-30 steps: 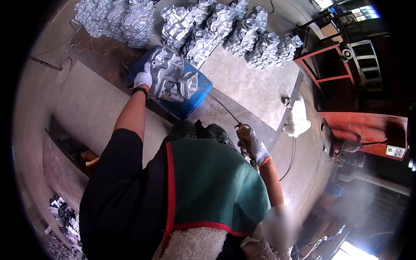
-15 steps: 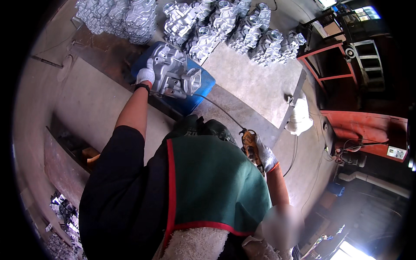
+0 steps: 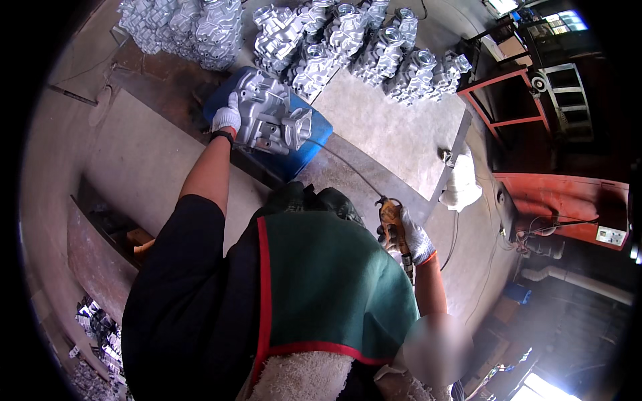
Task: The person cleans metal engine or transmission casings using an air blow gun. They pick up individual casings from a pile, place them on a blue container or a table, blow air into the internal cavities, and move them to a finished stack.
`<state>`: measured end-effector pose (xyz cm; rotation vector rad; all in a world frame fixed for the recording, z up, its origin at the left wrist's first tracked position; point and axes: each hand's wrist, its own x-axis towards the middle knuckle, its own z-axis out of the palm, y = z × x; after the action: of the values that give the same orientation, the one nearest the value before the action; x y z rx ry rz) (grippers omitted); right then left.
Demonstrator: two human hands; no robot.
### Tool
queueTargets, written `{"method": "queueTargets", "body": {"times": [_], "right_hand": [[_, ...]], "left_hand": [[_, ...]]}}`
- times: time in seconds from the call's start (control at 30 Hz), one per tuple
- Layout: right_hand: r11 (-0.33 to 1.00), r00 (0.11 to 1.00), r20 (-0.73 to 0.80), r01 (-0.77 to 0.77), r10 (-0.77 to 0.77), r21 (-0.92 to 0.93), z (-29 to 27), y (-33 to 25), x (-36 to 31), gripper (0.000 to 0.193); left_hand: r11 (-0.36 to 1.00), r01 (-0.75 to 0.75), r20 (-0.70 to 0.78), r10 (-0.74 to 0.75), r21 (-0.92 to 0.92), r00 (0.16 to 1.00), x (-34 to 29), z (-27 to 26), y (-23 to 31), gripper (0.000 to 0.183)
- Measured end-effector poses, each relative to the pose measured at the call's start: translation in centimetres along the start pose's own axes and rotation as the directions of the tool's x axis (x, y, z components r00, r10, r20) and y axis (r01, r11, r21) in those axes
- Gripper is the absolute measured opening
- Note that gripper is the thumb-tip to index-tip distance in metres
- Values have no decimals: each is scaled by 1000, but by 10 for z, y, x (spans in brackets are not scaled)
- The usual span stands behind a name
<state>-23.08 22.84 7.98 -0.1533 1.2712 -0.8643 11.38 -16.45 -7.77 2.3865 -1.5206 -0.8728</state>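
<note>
A grey cast metal housing (image 3: 267, 110) lies on a blue plastic box (image 3: 315, 137) in front of me. My left hand (image 3: 226, 117), in a white knit glove, grips the housing's left side with its thumb up along the casting. In my gloved right hand (image 3: 417, 239) is an orange-yellow handheld power tool (image 3: 393, 224), its fingers wrapped round the body. From the tool a long thin rod (image 3: 349, 166) runs up and left to the housing's round flanged end (image 3: 298, 127). The rod's tip is hidden at that end.
Several similar castings (image 3: 344, 30) stand on a pale board (image 3: 394, 127) beyond the box, and more are stacked at the far left (image 3: 217, 33). A white wrapped bundle (image 3: 463, 184) stands at right, near a red metal cabinet (image 3: 568, 200) and a red frame (image 3: 511, 100).
My right hand and the tool have shifted slightly right and toward me, and more of the tool's lower end shows. The housing and my left hand have moved a little to the right.
</note>
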Motion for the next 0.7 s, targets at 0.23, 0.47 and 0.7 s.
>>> {"method": "queueTargets", "body": {"times": [0.23,0.47,0.7], "right_hand": [[995,997,70,35,-42,89,12,-11,9,66],[984,995,21,97,-95,-152,22,-14,4,63],[972,951,-199,231,-235,-44,36,-9,-7,62]], "left_hand": [[1000,1,4,-1,16,1000,-4,-2,3,97],[1000,-2,25,2,4,1000,-5,-3,2,96],[1000,2,38,-1,-9,999,8,0,-3,97]]}}
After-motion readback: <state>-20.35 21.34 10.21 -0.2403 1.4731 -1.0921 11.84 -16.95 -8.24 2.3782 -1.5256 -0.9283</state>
